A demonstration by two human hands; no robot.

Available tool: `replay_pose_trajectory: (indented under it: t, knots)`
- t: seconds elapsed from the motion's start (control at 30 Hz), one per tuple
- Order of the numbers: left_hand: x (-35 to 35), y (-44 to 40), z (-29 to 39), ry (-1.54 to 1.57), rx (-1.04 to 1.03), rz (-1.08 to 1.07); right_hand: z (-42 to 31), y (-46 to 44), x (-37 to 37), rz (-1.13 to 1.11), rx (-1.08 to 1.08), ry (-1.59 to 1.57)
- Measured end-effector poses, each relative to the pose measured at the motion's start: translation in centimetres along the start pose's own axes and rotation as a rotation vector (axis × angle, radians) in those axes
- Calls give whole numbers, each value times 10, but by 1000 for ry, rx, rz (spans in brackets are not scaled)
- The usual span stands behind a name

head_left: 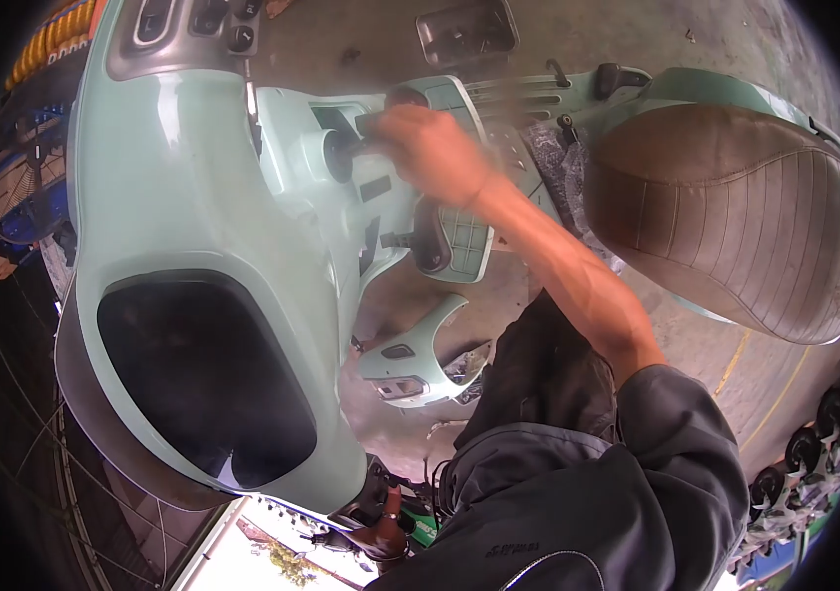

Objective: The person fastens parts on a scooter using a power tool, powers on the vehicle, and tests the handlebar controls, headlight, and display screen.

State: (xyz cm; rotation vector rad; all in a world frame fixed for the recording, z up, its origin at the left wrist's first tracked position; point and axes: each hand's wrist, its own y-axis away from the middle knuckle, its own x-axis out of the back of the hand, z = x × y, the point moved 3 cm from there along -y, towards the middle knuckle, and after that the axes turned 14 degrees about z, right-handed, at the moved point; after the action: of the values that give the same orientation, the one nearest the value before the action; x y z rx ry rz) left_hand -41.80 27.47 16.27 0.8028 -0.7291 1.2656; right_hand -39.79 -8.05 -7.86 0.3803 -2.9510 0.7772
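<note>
My right hand (pixel 430 150) reaches across to the mint-green inner leg-shield panel (pixel 381 212) of a scooter. Its fingers look curled closed, but motion blurs them. Something small and dark shows at the fingertips, and I cannot make out what it is. Just beyond the fingertips is a round dark opening (pixel 339 156) in the panel. The scooter's large front body (pixel 179 177), with a black oval front panel (pixel 205 374), fills the left of the view. My left hand is not in view.
A brown ribbed scooter seat (pixel 725 212) is at the right. A loose mint-green cover (pixel 415 360) lies on the concrete floor near my legs. A metal tray (pixel 466 34) sits at the top. Bubble wrap (pixel 563 163) lies beside the seat. Black wheels (pixel 804 448) line the lower right.
</note>
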Motion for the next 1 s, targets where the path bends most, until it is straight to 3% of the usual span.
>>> replay_pose_trajectory:
  t: [0.07,0.7,0.9,0.97,1.0]
  knots:
    - [0,-1,0,0,6,-4,3,4,6,-36,-90,23]
    - [0,-3,1,-16,-8,-39,4,6,-19,-34,86,-85]
    - [0,-1,2,-16,-25,-47,4,2,-26,-188,21,-74]
    - [0,0,3,-13,-31,-50,3,7,-31,-132,-206,-61]
    - [1,0,2,-12,-31,-47,-3,7,-32,-133,-205,-66]
